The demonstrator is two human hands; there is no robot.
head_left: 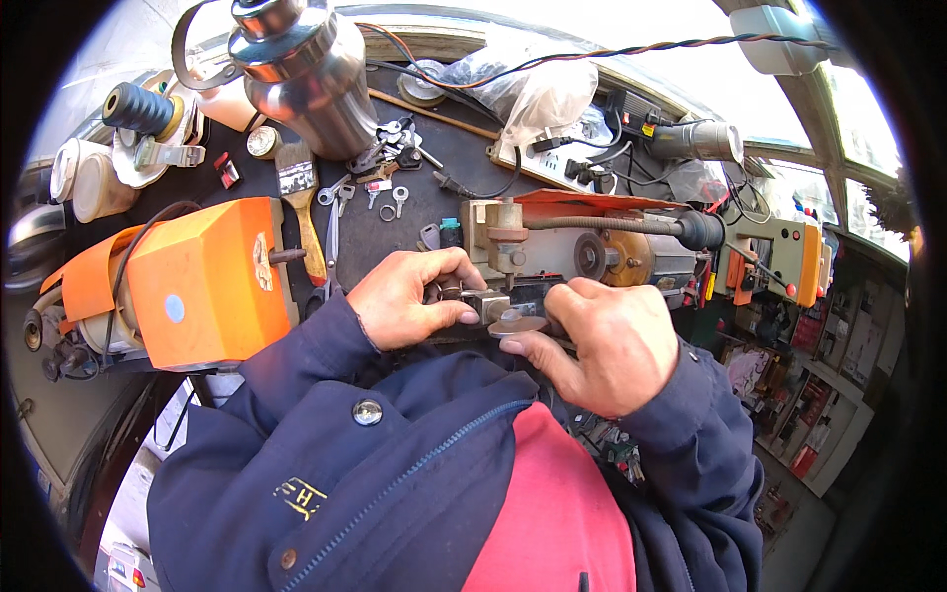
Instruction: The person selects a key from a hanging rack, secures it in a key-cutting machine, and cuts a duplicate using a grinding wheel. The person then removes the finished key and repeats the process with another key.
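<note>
At a metal key-cutting machine [505, 247] in the middle, my left hand [416, 298] has its fingers curled against a small metal clamp block [489, 306], thumb along its near side, with a small dark item at the fingertips that is too hidden to name. My right hand [607, 345] grips a round metal disc knob [518, 326] on the clamp, thumb at its edge and fingers folded behind it. The machine's cutting wheel [590, 256] sits above and right of my right hand.
An orange-cased machine [197, 286] is at left. Behind are a brush [314, 253], loose keys [400, 197], a steel flask [311, 99], thread spool [138, 109], power strip [538, 170] and plastic bags [547, 99]. Another device [774, 261] and shelves [809, 385] are at right.
</note>
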